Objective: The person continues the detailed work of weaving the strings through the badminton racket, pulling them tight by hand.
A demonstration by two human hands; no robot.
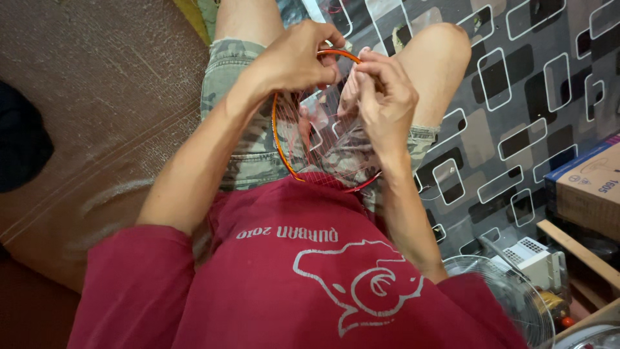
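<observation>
So we're sitting on a brown couch [97, 97] with an orange badminton racket head [279, 139] lying across our lap over the camo shorts [248, 155]. Our left hand [294, 58] has its fingers curled tight on the top of the frame. Our right hand [384, 97] pinches a thin string [336, 123], fingertips together. A cardboard box [591, 187] sits far right.

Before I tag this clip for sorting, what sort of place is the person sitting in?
Probably a room in a home, not a workshop. A patterned floor mat covers the ground, a cardboard box and an electric fan sit nearby, and both hands work on a racket over the lap.
</observation>
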